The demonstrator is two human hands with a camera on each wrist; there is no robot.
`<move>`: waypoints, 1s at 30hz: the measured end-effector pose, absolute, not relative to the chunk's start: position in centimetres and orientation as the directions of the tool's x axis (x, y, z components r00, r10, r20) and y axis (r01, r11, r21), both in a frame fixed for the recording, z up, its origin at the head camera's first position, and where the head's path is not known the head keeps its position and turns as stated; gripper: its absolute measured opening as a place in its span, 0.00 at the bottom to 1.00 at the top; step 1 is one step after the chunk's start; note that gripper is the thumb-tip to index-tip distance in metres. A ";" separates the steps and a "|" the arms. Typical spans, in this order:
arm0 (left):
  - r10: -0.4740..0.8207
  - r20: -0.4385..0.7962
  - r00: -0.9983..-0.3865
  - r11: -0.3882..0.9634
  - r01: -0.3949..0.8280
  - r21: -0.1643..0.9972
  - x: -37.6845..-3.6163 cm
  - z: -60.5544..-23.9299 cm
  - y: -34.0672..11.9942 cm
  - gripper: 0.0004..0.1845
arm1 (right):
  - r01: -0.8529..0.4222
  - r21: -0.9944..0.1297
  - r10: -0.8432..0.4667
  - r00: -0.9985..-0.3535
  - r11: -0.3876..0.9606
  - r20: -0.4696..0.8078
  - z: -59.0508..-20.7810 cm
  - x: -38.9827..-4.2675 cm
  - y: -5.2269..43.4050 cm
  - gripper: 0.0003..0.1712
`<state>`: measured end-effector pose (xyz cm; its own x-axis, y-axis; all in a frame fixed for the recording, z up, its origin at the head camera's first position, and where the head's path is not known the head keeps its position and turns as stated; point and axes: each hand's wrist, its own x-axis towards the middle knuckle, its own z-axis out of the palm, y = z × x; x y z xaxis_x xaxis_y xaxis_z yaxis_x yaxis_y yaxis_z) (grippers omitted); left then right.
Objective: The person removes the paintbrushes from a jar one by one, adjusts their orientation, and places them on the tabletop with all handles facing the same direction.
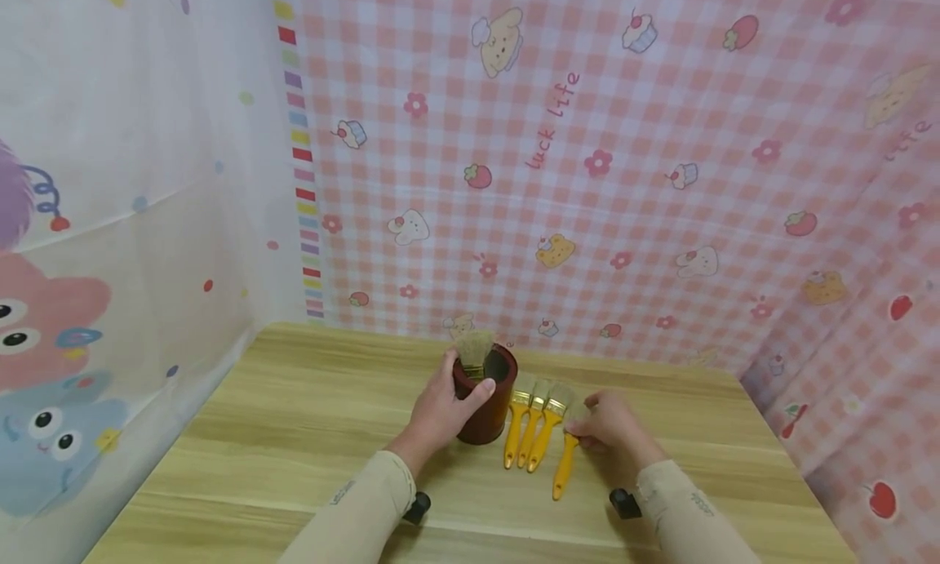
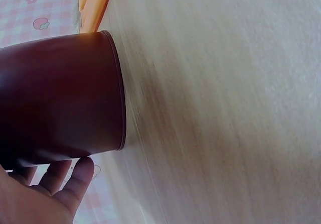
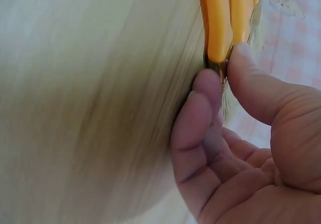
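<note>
A dark reddish-brown cylindrical pot (image 1: 485,421) stands on the table, and my left hand (image 1: 441,410) grips it with the thumb at the near side of the rim. In the left wrist view the pot's smooth wall (image 2: 60,96) fills the left side, fingers (image 2: 75,184) against it. One paintbrush (image 1: 474,350) leans inside, bristles up, its handle hidden. To the right, my right hand (image 1: 613,421) pinches a yellow-handled paintbrush (image 1: 564,470) at its metal ferrule, between thumb and fingers in the right wrist view. Three similar paintbrushes (image 1: 544,441) lie side by side between pot and right hand.
The wooden table (image 1: 294,433) reaches back to a pink checked cloth (image 1: 470,246) hung behind it. A white patterned cloth (image 1: 184,221) hangs at the left. Black devices (image 1: 624,504) are strapped at both wrists.
</note>
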<state>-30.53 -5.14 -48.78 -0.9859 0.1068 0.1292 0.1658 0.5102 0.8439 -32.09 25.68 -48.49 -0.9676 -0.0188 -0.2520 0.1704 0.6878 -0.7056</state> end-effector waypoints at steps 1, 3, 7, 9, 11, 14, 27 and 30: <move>0.106 0.128 -0.986 0.510 0.164 0.845 -30.5 -48.8 -5.2 0.53 | 0.173 -0.703 -0.015 -0.967 0.690 -0.252 -48.6 -32.1 25.5 0.43; 0.106 0.124 -0.987 0.512 0.161 0.844 -30.5 -49.0 -5.2 0.53 | 0.170 -0.696 -0.014 -0.968 0.698 -0.251 -48.9 -32.1 25.4 0.44; 0.107 0.116 -0.987 0.515 0.155 0.843 -30.5 -49.2 -5.1 0.54 | 0.171 -0.693 -0.007 -0.969 0.700 -0.247 -49.5 -31.9 25.4 0.42; 0.108 0.113 -0.988 0.518 0.153 0.841 -30.5 -49.3 -5.1 0.54 | 0.171 -0.690 -0.006 -0.969 0.703 -0.246 -49.6 -31.9 25.5 0.41; 0.109 0.111 -0.988 0.518 0.152 0.842 -30.5 -49.5 -5.1 0.53 | 0.178 -0.687 0.000 -0.968 0.705 -0.250 -49.8 -32.0 25.6 0.41; 0.111 0.112 -0.987 0.517 0.154 0.842 -30.6 -49.5 -5.0 0.53 | 0.181 -0.680 0.003 -0.967 0.710 -0.254 -50.0 -32.2 25.7 0.42; 0.105 0.120 -0.987 0.513 0.157 0.844 -30.5 -48.8 -5.1 0.53 | 0.107 -0.617 -0.023 -0.980 0.780 -0.198 -50.4 -32.8 25.7 0.43; 0.104 0.124 -0.987 0.514 0.160 0.842 -30.6 -48.9 -5.1 0.52 | 0.109 -0.605 -0.017 -0.980 0.789 -0.199 -50.4 -32.9 25.7 0.43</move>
<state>-30.57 -5.12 -48.90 -0.9868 0.1040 0.1244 0.1604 0.5143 0.8425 -32.94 25.68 -50.39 -0.9798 -0.0169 -0.1990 0.1092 0.7891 -0.6045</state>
